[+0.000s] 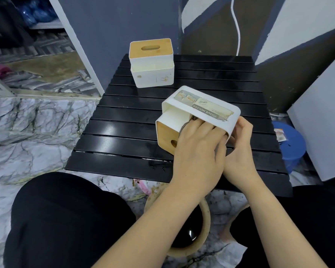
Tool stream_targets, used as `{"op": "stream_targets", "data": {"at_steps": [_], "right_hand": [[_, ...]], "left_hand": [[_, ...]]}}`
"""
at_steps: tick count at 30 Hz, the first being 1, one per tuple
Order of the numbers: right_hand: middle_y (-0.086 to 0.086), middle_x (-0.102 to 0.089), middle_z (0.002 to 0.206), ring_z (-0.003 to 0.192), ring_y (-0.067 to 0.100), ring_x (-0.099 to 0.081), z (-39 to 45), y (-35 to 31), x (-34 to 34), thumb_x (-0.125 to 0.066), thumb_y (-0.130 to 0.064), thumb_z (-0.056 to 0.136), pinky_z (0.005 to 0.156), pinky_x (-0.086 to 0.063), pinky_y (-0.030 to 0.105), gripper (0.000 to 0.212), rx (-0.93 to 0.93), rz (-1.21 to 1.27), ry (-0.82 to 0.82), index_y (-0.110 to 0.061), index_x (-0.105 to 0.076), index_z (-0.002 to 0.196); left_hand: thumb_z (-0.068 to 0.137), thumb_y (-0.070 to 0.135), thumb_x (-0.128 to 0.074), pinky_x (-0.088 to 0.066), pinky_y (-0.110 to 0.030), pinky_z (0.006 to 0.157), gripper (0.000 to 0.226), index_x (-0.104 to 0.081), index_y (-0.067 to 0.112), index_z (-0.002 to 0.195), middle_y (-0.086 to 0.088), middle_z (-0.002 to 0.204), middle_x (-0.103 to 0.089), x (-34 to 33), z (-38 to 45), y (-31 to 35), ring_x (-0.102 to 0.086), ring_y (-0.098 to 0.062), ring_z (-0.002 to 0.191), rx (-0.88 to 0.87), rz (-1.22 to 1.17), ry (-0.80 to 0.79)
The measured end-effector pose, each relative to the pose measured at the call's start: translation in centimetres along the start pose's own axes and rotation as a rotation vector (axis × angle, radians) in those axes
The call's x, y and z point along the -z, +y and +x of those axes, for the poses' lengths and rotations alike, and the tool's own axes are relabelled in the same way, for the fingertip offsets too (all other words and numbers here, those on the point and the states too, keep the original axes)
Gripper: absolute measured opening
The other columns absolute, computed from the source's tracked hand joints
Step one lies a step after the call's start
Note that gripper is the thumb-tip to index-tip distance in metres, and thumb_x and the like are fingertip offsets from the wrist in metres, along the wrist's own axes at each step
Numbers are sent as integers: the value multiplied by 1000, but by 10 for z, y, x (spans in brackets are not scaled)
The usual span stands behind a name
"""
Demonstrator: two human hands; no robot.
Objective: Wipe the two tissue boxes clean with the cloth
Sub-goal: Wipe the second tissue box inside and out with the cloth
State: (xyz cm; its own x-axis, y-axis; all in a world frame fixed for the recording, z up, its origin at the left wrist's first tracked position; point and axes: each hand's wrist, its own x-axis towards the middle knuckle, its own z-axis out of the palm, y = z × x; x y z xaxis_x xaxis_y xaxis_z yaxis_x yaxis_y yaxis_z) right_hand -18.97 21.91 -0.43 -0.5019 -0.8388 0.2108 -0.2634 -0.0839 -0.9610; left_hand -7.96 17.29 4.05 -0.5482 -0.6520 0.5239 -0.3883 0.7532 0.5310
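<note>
One white tissue box with a wooden lid [152,62] stands upright at the far left of the black slatted table [124,128]. A second white tissue box [201,107] lies tipped on its side near the table's front, label up, wooden lid facing me on the left. My left hand [199,146] presses a grey cloth [184,127] flat against the near side of this box; only an edge of the cloth shows past my fingers. My right hand [242,140] grips the box's right end and steadies it.
A blue plastic bucket [292,144] stands on the floor to the right of the table. A round tan basin [201,225] with a dark inside sits on the floor between my knees. Walls stand close behind and to the right.
</note>
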Motion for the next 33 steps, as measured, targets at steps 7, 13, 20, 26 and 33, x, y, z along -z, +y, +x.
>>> {"op": "stream_targets", "data": {"at_steps": [7, 13, 20, 26, 33], "right_hand": [[-8, -45, 152, 137, 8, -50, 1, 5, 0, -85, -5, 75, 111, -47, 32, 97, 8, -42, -12, -19, -23, 149], [-8, -43, 153, 136, 2, -49, 0, 1, 0, -80, -33, 58, 107, -46, 21, 104, -29, 17, -19, -22, -25, 146], [-28, -31, 154, 141, -12, -34, 0, -4, 12, -102, -39, 53, 113, -36, 19, 129, -96, -48, -111, -32, -21, 153], [-12, -18, 161, 152, -4, -16, 10, -46, 12, -92, -68, 51, 123, -23, 20, 143, 99, -373, -84, -24, -13, 162], [3, -45, 144, 132, 27, -43, 42, -69, -7, -77, -70, 52, 119, -27, 49, 118, 206, -909, -202, -16, -40, 150]], "left_hand": [[91, -1, -57, -44, -41, 96, 19, -71, 8, 99, -3, 103, -68, 10, -8, -11, -57, -28, 100, -146, 9, -46], [95, -2, -61, -47, -43, 98, 21, -74, 7, 109, 0, 114, -71, 27, -26, -22, -59, -27, 112, -189, -119, -70], [102, 9, -57, -53, -15, 66, 19, -70, 14, 116, 15, 91, -75, 69, -26, -28, -68, 1, 73, 359, -533, 79], [98, 7, -64, -58, -35, 89, 11, -62, 4, 109, -1, 103, -74, 79, 2, -46, -72, -14, 99, 345, -410, 581], [95, 2, -67, -48, -44, 105, 12, -73, 0, 105, -10, 113, -72, 17, -12, -59, -59, -24, 115, 38, 39, 401]]}}
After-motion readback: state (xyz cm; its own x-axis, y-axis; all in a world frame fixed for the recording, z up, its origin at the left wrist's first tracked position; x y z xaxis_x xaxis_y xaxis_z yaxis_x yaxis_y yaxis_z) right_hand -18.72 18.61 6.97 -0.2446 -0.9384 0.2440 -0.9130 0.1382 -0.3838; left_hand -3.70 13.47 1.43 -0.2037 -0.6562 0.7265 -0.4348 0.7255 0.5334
